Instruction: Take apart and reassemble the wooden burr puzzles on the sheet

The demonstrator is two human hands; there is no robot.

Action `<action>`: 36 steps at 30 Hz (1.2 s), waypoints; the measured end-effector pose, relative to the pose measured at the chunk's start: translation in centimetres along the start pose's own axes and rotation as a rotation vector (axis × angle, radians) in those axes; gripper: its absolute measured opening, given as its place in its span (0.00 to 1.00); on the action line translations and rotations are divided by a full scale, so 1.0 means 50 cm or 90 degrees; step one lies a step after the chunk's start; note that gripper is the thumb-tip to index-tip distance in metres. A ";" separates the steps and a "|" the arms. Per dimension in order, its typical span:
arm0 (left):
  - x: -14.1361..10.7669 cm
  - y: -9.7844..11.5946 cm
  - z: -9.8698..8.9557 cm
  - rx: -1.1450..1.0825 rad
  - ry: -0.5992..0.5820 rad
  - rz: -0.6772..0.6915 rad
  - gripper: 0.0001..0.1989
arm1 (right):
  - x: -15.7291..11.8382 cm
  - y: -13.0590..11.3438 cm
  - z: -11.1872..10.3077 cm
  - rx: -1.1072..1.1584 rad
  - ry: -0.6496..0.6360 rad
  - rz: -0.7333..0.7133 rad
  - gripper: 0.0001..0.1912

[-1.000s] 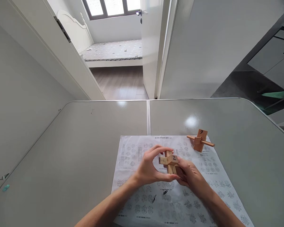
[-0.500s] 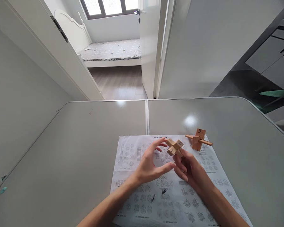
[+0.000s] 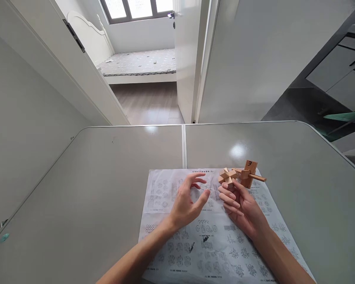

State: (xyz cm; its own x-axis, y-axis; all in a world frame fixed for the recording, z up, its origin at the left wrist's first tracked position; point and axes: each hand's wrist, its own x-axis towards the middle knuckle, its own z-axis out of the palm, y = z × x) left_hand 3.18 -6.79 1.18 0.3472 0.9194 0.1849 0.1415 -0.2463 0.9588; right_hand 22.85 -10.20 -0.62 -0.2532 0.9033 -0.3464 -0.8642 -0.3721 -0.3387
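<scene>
Between the fingers of my right hand (image 3: 239, 203) is a small wooden burr puzzle (image 3: 227, 175) of interlocking pale blocks, held up above the paper. My left hand (image 3: 191, 197) hovers to its left with thumb and fingers spread, holding nothing and apart from the puzzle. Just beyond the right hand stands a second wooden puzzle (image 3: 248, 174), darker, made of flat pieces with a thin rod through them and a black mark on top. Under both hands lies a printed instruction sheet (image 3: 207, 256) covered with small diagrams.
The grey table (image 3: 106, 197) has a pale seam (image 3: 184, 146) down its middle and a raised light rim. Past its far edge, an open door (image 3: 189, 59) leads to a room with a bed (image 3: 139, 65). Walls stand at either side.
My right hand has moved right with the burr puzzle and turned it, bringing it beside the darker puzzle. My left hand has shifted slightly left, away from it, still spread.
</scene>
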 end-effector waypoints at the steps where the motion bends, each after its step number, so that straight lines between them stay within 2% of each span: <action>1: 0.000 -0.001 0.001 0.000 0.004 0.002 0.18 | 0.000 0.000 -0.001 0.003 -0.003 -0.001 0.13; 11: -0.001 -0.008 0.004 0.011 0.026 0.000 0.13 | 0.001 -0.006 -0.005 0.018 -0.020 -0.001 0.15; 15: 0.000 -0.007 0.004 0.010 0.026 -0.002 0.12 | -0.004 -0.004 -0.006 -0.004 -0.067 0.058 0.19; 18: 0.001 -0.003 0.002 0.009 0.027 -0.010 0.11 | -0.012 0.006 0.001 -0.064 -0.094 0.101 0.18; 22: 0.001 0.005 -0.002 0.010 0.000 -0.045 0.09 | -0.019 0.015 0.014 -0.152 -0.080 0.114 0.16; 27: 0.000 0.013 -0.008 -0.022 -0.044 -0.095 0.06 | -0.016 0.016 0.013 -0.158 -0.084 0.094 0.16; 36: -0.002 0.015 -0.015 -0.040 -0.083 -0.103 0.24 | -0.014 0.016 0.019 -0.126 -0.128 0.071 0.19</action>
State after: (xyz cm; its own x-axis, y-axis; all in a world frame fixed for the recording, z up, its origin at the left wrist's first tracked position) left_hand 2.53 -6.86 2.05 0.4427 0.8967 0.0011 0.1491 -0.0748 0.9860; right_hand 21.90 -10.94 0.19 -0.4398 0.8713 -0.2175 -0.7297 -0.4879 -0.4790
